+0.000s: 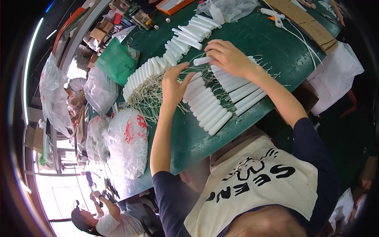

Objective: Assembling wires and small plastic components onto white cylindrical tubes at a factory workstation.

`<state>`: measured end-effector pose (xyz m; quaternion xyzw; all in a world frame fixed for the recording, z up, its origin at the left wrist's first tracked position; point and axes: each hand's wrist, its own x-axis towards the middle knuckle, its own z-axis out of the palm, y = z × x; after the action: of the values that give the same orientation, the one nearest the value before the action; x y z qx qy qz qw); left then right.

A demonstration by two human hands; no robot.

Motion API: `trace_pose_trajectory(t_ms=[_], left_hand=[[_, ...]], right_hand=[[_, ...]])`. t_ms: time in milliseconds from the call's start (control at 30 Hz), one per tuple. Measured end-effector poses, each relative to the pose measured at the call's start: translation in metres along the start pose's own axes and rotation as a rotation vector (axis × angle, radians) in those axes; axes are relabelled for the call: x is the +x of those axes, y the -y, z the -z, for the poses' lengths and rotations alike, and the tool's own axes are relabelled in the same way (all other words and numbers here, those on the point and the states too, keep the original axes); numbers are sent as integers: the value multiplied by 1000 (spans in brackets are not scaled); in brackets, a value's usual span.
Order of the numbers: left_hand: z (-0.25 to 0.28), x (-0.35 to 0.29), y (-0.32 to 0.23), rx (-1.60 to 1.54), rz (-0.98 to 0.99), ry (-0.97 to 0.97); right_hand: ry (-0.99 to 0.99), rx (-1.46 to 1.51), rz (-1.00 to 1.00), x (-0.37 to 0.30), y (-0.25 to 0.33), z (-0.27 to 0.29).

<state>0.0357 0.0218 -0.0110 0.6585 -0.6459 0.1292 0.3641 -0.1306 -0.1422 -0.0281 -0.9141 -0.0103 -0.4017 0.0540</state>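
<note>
My right hand point(227, 57) pinches a short white tube point(202, 61) over the far end of the rows. My left hand point(173, 83) is open, thumb and fingers apart, next to a tangle of thin beige cords point(148, 93). Between my hands and nearer to me lies a slanting row of white tubes point(209, 108). Under my right wrist, another row of white tubes point(241, 93) has thin cords sticking out at its ends. Farther off, a long curved line of white tubes point(148, 68) runs beside the cord tangle and on toward the back.
The green table point(260, 41) carries a white squeeze bottle point(216, 14), a white glue gun point(276, 17) with its cable, and flat cardboard point(304, 23). Stuffed plastic bags point(128, 142) and a green bag point(116, 59) crowd the left edge. Another person point(114, 217) sits at lower left.
</note>
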Motion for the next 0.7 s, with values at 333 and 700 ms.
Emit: trace_pose_trajectory(t_ms=[333,700], left_hand=[[-9,-32,37,134,99,220],[59,-21,58,405,255,-349]], right_hand=[[278,-11,-171,-15,-6,-4],[453,-86,-297,-20,-11,-1]])
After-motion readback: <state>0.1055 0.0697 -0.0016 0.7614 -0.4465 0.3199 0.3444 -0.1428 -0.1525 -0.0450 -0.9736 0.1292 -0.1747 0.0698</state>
